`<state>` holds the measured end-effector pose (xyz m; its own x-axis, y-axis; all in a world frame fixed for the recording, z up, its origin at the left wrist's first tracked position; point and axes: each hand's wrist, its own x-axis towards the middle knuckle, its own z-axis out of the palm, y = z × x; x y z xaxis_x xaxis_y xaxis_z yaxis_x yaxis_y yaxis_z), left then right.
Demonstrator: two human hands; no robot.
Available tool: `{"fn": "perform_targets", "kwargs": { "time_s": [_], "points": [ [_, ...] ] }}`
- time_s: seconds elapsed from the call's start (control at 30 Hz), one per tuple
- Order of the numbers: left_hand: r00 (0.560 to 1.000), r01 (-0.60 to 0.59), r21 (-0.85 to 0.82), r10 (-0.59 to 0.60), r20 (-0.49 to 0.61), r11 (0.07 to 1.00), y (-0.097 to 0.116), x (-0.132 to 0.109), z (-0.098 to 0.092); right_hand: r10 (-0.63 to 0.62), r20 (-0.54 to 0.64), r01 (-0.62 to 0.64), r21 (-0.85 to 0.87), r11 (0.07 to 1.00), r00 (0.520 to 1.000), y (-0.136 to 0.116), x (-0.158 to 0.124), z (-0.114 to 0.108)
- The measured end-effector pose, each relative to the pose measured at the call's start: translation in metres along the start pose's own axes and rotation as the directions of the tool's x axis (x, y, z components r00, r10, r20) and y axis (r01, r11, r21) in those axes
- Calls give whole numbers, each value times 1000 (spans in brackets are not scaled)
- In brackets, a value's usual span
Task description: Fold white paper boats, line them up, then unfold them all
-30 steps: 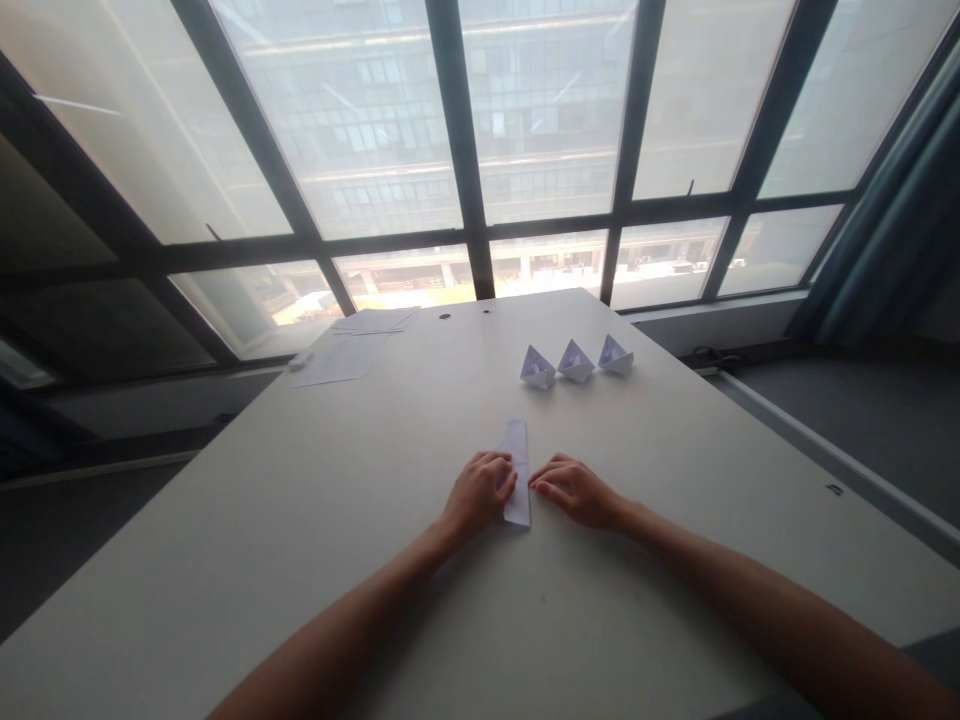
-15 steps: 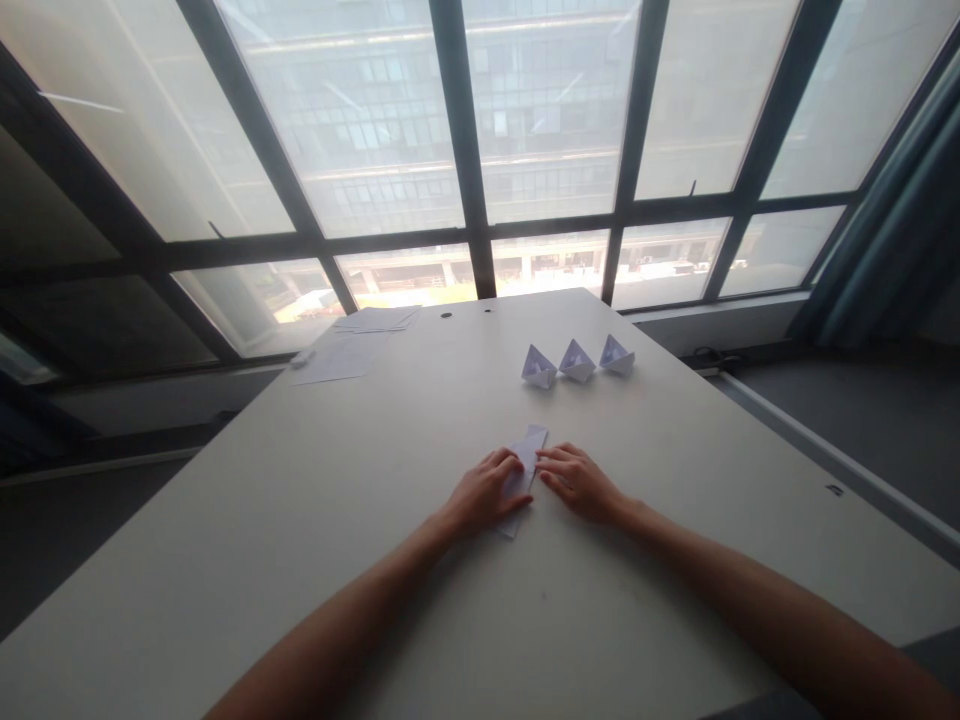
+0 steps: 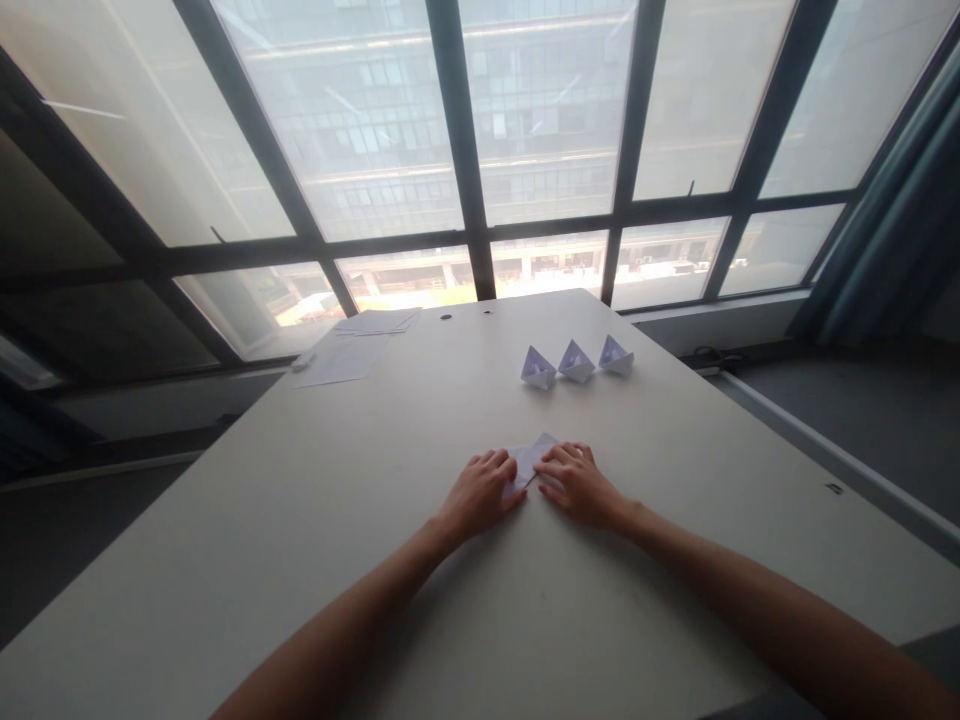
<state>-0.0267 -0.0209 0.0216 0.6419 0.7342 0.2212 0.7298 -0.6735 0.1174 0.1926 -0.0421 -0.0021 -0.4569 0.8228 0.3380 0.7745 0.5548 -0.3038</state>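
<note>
Likely an office room: a long pale table point(image 3: 300, 560) under the fingers point(image 3: 491, 463), tall dark-framed windows point(image 3: 465, 150) beyond them, loose paper sheets point(image 3: 341, 358) far to their left

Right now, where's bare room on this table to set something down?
Bare tabletop left of the left hand, up to the loose sheets, and right of the right hand. Crowded: folded paper between the hands, three paper boats beyond.

A pale table point(image 3: 360, 560) runs up to the window. Near its middle a small folded paper point(image 3: 531, 458) lies flat. Beyond it, to the right, three peaked paper figures point(image 3: 576, 362) sit close together in a row. Loose sheets point(image 3: 345, 358) lie at the far left corner.
</note>
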Motion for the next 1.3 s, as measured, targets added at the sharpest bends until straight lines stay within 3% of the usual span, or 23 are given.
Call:
{"fn": "perform_targets", "kwargs": {
  "time_s": [0.2, 0.47, 0.77, 0.9, 1.0, 1.1, 1.2, 1.3],
  "points": [
    [998, 42, 9, -42, 51, 999, 1, -1, -1, -23, -19, 24, 30, 999, 1000, -1, 0, 2],
    [994, -37, 17, 36, 101, 999, 3, -5, 8, -41, -50, 46, 108, 993, 998, 4, 1, 5],
    [996, 69, -8, -68, 52, 998, 3, -2, 3, -13, -118, 33, 164, 986, 993, 3, 3, 4],
    [990, 113, -59, -117, -74, 992, -2, 0, 5, 234, -223, -186, 220, 958, 946, -5, 5, 4],
    [966, 98, -133, -126, -227, 986, -6, 1, 11, 376, -112, -326, 313, 892, 920, -11, 9, 5],
    [931, 19, -221, -98, -353, 975, -6, 0, 16, 397, -7, -355, 438, 826, 918, -18, 15, 8],
    [896, -44, -316, -102, -433, 948, -4, -1, 18, 403, 5, -337, 558, 758, 915, -23, 22, 16],
    [871, -38, -425, -178, -458, 904, -1, -1, 18, 419, -6, -306, 672, 674, 908, -24, 27, 24]
  ]
}}
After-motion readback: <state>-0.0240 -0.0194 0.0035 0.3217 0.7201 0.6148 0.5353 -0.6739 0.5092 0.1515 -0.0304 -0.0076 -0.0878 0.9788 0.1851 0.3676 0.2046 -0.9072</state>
